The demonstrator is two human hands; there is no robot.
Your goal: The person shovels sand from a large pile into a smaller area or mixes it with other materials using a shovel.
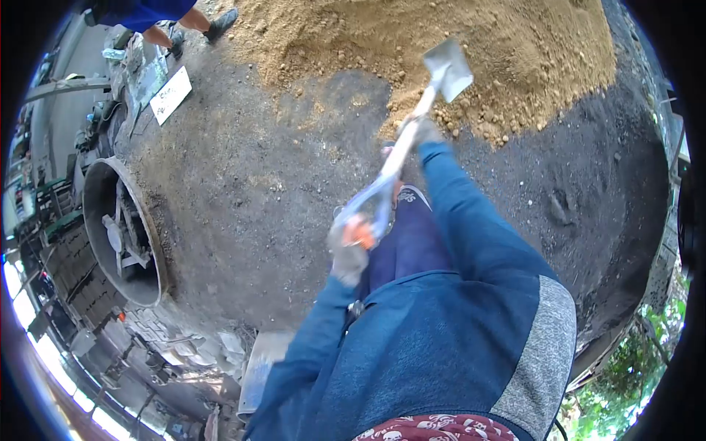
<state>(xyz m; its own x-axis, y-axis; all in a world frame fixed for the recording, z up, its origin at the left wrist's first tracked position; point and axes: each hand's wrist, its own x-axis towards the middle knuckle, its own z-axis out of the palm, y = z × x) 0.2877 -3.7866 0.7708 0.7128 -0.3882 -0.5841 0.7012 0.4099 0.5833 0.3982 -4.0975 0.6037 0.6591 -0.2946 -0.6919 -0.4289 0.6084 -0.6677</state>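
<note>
A shovel (398,156) with a pale shaft and a flat metal blade slants across the view from lower left to upper right. My left hand (348,253), in a greyish glove, is closed around the orange grip at its top end. Further down the shaft, near the blade, my right hand (425,132) is wrapped around it, also gloved and slightly blurred. The blade appears bare and overlaps the edge of a large heap of tan, lumpy soil (529,51). My legs show under the shovel.
Another person's legs (195,18) stand at the upper left, beside the heap. Near them lies a white board (170,95). A round metal drum (157,275) with paddles inside sits at the left on dark ground (243,213). Stacked clutter lines the left edge.
</note>
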